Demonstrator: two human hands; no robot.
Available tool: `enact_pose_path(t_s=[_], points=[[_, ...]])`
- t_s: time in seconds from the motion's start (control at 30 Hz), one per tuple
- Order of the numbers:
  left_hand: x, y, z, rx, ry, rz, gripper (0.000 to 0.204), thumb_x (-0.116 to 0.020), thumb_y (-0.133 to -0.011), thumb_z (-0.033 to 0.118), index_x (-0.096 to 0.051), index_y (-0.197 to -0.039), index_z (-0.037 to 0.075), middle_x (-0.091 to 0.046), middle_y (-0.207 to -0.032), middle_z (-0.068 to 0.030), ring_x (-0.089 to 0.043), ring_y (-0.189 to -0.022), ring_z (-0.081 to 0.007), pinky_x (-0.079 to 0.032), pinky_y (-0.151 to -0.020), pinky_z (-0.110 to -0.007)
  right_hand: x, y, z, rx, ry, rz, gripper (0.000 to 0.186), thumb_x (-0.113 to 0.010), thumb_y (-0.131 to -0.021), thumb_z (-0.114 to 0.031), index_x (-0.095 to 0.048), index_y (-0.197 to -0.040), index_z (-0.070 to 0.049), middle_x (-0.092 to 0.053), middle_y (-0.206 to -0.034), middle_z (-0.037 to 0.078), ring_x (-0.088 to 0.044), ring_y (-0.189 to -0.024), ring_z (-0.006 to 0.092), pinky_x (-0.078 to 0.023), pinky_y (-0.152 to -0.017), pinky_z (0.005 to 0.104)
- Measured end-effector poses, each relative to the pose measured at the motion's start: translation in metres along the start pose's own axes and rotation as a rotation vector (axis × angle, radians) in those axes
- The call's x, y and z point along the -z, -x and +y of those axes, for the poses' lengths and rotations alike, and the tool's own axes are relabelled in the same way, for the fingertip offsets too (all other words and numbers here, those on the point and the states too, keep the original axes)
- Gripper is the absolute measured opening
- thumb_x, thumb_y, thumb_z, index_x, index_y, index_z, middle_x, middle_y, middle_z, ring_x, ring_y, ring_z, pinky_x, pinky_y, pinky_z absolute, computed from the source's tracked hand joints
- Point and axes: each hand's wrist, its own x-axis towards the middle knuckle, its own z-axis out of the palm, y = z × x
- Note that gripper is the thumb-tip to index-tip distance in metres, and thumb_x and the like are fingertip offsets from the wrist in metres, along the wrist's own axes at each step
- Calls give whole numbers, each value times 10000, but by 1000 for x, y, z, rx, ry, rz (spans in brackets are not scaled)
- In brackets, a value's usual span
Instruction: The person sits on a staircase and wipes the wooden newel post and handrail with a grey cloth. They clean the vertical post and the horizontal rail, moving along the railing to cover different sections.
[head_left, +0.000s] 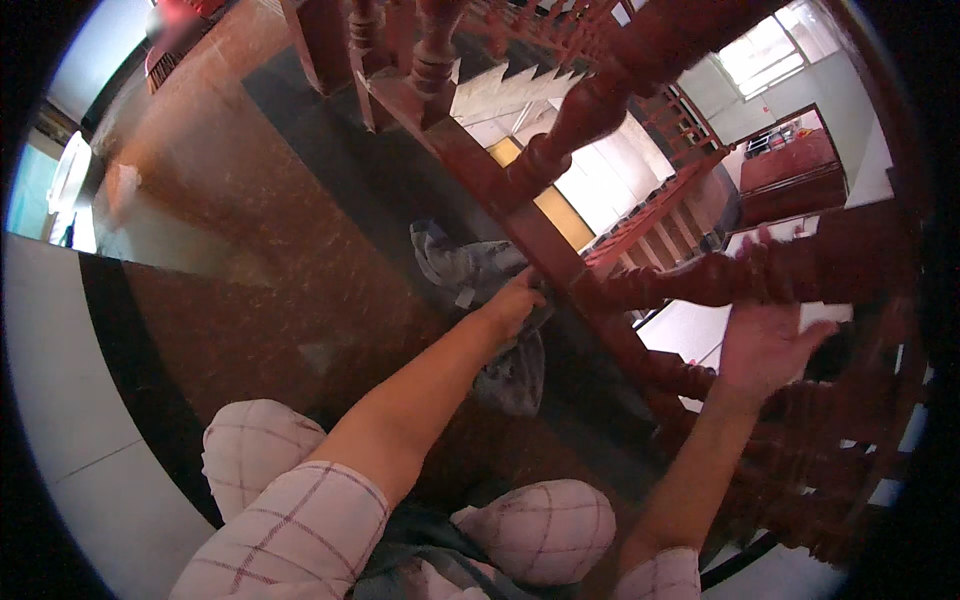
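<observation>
My left hand [515,305] is at the bottom rail [470,160] of a dark red wooden railing, fingers curled on a crumpled grey cloth [510,375] that lies along the dark floor border. My right hand [762,345], slightly blurred, reaches up to a turned baluster [660,285] at the right; its thumb sticks out and its fingers are partly hidden behind the wood. Further turned balusters [435,45] stand along the rail.
My knees [535,530] are low over the speckled brown floor [260,300], beside a pale tiled strip [60,380]. Through the railing show a stairway [670,230], a window [760,55] and a red cabinet [785,170]. A red object [170,20] is at the far upper left.
</observation>
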Motion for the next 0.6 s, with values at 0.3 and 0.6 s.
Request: enact_pose_path(t_s=[0.3,0.6], points=[[-20,-23,-68,-449,-203,202,420,-495,-785,-30,-489,-1204,0,-598,-1111,-170,-547,-1047,-334,-414,-913,-362,-44,-30,45,285,759,714,341,-432,-851,-365,-475,-1032,-80,-556,-818,71,-507,-606,175,-437,-583,298],[-31,44,-74,-26,-66,330,348,-420,-822,-8,-514,-1156,18,-619,-1014,-173,-593,-936,-316,-453,-813,-381,-41,-27,47,298,802,756,478,-477,-819,-503,-450,-1057,-89,-547,-812,53,-500,-620,152,-429,-585,281]])
